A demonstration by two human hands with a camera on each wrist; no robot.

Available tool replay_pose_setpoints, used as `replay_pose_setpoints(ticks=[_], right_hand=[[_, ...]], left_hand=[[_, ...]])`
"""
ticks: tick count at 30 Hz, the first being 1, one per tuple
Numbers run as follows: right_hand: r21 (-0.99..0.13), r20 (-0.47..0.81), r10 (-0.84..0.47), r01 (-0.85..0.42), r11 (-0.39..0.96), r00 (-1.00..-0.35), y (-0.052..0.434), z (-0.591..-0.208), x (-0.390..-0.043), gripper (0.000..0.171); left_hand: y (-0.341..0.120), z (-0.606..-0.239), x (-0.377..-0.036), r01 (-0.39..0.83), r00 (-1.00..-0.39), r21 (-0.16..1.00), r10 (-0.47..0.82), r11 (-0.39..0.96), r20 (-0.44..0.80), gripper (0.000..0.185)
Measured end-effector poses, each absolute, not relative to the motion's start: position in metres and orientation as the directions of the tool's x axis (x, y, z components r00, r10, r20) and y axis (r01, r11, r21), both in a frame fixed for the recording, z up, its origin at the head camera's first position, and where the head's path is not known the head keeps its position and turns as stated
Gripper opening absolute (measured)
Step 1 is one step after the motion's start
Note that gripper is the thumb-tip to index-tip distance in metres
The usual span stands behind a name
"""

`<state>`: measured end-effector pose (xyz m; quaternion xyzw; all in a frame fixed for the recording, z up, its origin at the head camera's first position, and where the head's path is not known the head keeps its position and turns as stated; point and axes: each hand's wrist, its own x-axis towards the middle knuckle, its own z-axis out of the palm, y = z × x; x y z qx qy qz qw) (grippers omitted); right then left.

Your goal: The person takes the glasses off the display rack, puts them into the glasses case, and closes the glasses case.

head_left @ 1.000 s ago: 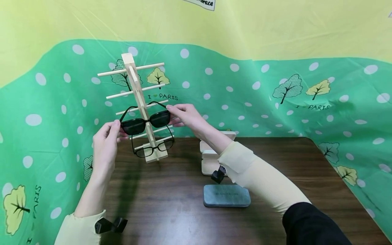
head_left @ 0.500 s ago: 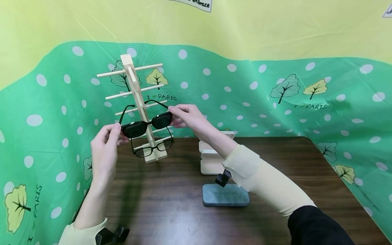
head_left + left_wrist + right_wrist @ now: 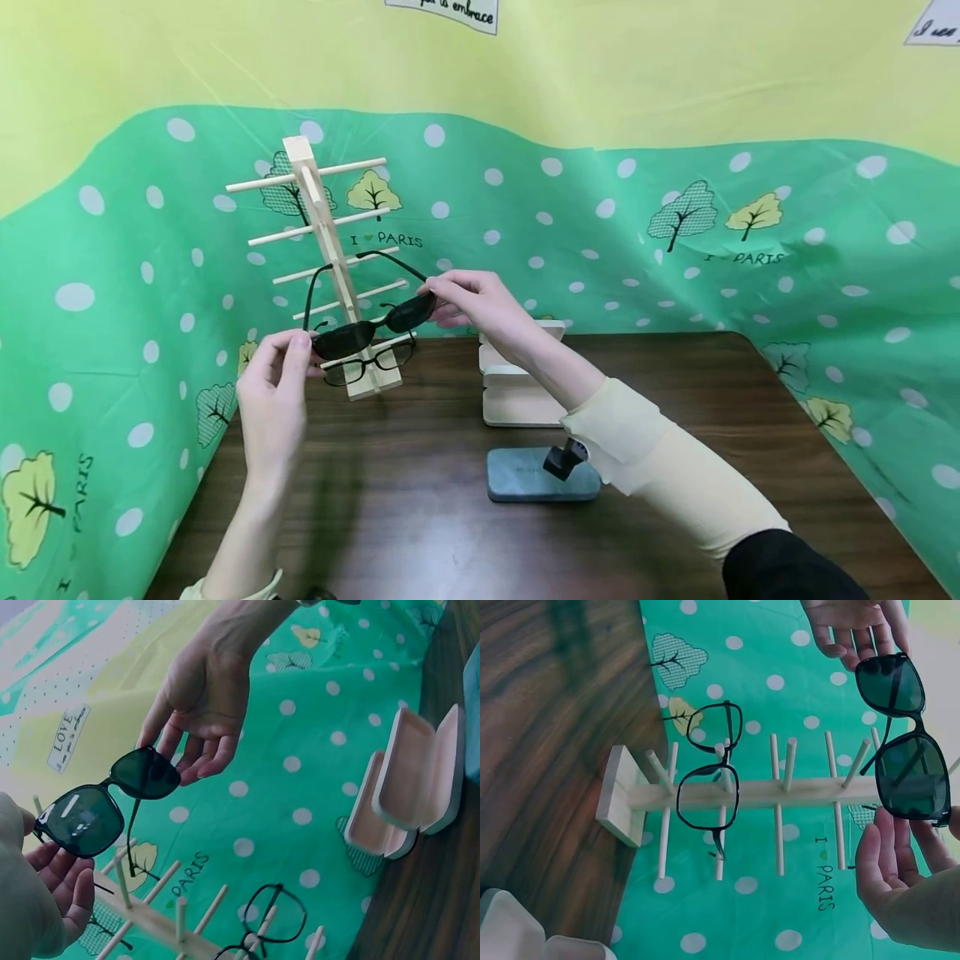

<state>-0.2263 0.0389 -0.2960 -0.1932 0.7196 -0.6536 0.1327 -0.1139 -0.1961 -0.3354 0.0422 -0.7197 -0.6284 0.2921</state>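
Both hands hold a pair of black sunglasses (image 3: 372, 323) by its outer ends, in the air close in front of a wooden rack (image 3: 324, 233). My left hand (image 3: 303, 340) pinches the left end and my right hand (image 3: 429, 293) pinches the right end. The lenses tilt downward and the temples rise toward the rungs. The left wrist view shows the sunglasses (image 3: 105, 802) between the right hand (image 3: 202, 697) and the left hand (image 3: 52, 889). Clear black-framed glasses (image 3: 371, 362) hang on the rack's lowest rung, also visible as glasses (image 3: 709, 776) in the right wrist view.
The rack stands at the back left of a dark wooden table (image 3: 420, 533). Two open cream cases (image 3: 517, 387) sit mid-table, with a grey case (image 3: 525, 483) nearer to me. A green dotted cloth (image 3: 675, 250) walls the table on three sides.
The sunglasses have come down from about the third rung toward the lower rungs and tipped flatter, both hands moving down with them.
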Motion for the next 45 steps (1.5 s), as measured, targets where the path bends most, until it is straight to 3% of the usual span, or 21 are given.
replay_pose_setpoints(ticks=[7,17,24,36,45], right_hand=[[-0.995,0.038,-0.429,-0.075,0.071,-0.903,0.058,-0.305,-0.215,0.030],[-0.998,-0.006,-0.338,-0.015,0.059,-0.941,0.103,-0.338,-0.192,0.039],[-0.998,0.035,-0.259,-0.048,0.043,-0.965,0.128,-0.357,-0.175,0.040],[-0.995,0.050,-0.183,-0.065,0.076,-0.982,0.155,-0.379,-0.155,0.041],[-0.996,0.053,-0.115,-0.061,0.066,-0.992,0.168,-0.395,-0.139,0.036]], left_hand=[[-0.178,-0.344,-0.107,0.320,-0.833,0.927,-0.409,0.197,0.374,0.027],[-0.147,-0.366,-0.111,0.256,-0.900,0.955,-0.324,0.150,0.292,0.027],[-0.126,-0.380,-0.116,0.203,-0.936,0.969,-0.262,0.141,0.234,0.029],[-0.103,-0.398,-0.117,0.173,-0.954,0.972,-0.218,0.160,0.206,0.030],[-0.086,-0.410,-0.115,0.242,-0.941,0.952,-0.195,0.188,0.278,0.031]])
